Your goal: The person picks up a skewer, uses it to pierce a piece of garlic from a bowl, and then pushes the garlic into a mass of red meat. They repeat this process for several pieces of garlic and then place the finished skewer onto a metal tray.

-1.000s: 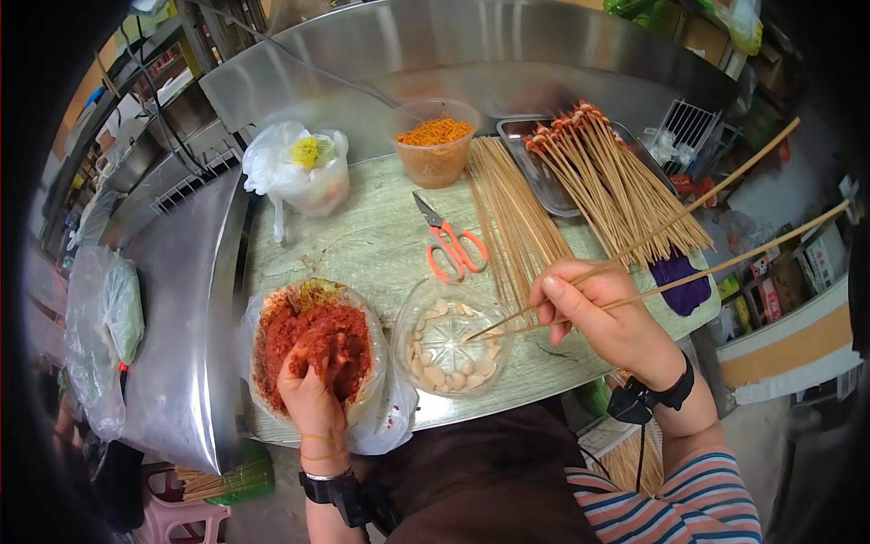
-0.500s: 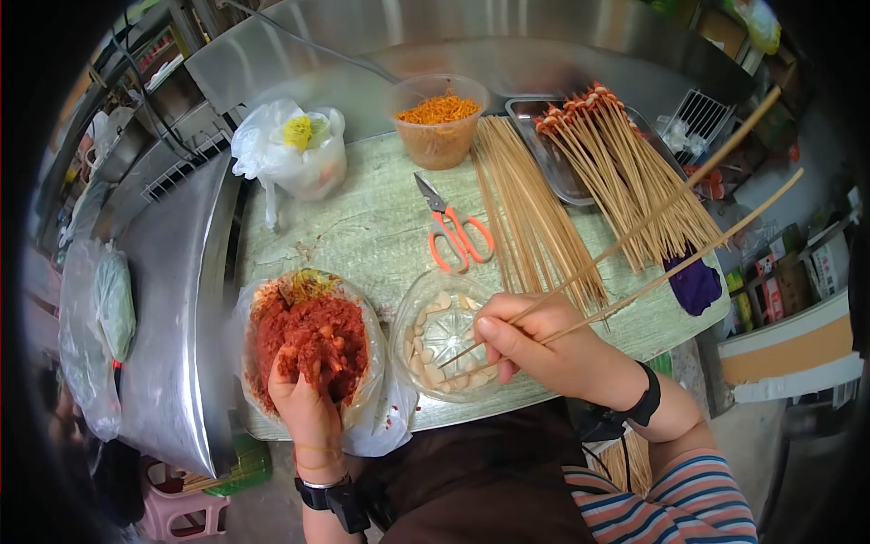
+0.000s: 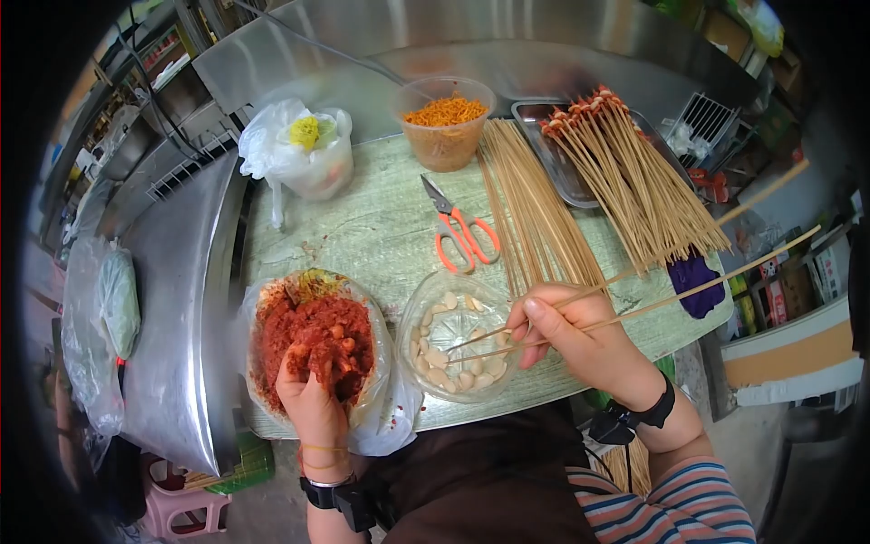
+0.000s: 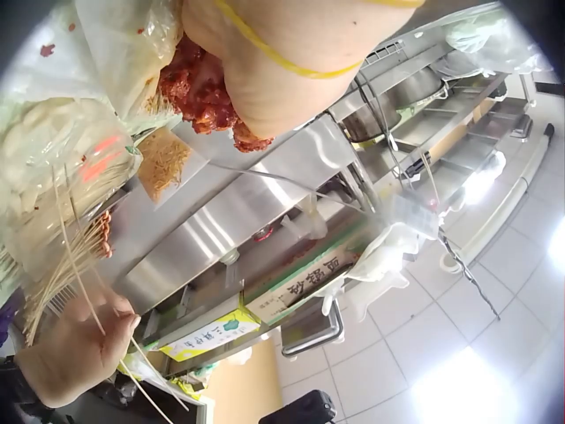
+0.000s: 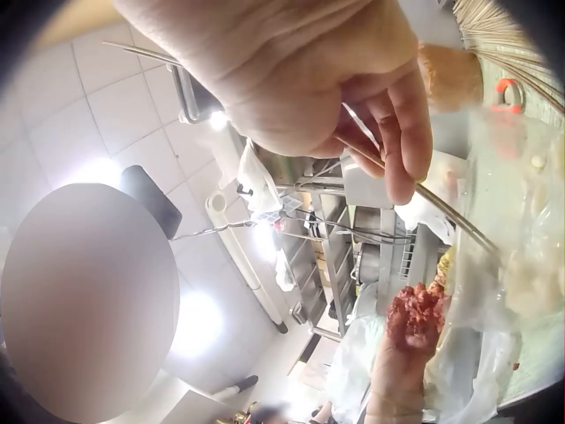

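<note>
Right hand (image 3: 580, 331): grips two bamboo skewers (image 3: 762, 192) chopstick-fashion, their tips down in the clear bowl.
Clear bowl (image 3: 458, 334): on the green tabletop (image 3: 362, 227), pale clove-like pieces (image 3: 436, 358) around its bottom.
Left hand (image 3: 313, 403): fingers sunk in red paste (image 3: 317, 322); from here I can't tell whether they close on any.
Scissors (image 3: 443, 208): beyond the bowl, beside loose skewers (image 3: 535, 208).
</note>
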Motion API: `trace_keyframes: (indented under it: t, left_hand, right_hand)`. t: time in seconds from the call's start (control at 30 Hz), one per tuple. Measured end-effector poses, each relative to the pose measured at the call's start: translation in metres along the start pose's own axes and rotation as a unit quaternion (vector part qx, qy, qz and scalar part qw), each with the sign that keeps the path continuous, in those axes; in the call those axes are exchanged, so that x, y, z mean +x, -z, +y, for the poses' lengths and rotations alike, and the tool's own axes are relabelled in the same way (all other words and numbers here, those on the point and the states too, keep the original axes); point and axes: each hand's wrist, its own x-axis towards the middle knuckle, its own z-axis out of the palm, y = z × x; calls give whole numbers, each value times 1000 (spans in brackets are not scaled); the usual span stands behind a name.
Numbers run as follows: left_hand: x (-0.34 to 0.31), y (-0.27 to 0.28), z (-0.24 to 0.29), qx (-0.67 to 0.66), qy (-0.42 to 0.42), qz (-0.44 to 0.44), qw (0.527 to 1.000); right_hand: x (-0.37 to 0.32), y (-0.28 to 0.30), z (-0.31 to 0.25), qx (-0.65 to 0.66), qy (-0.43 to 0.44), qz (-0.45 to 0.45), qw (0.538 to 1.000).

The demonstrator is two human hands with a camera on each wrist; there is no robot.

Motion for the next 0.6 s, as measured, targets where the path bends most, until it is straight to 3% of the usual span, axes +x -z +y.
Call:
trace_keyframes:
  t: [0.1,0.37,0.6]
  left_hand:
    - [0,-3,0,-8,-4,12,1000]
    - [0,1,0,-20,7,-3,1000]
    - [2,12,-8,-19,-7,-36,999]
  right_hand:
    - [-2,-1,1,-9,23,-4,1000]
    - [1,-11,21,54,-19,-10,998]
    - [-8,-2,3,67,11,26,997]
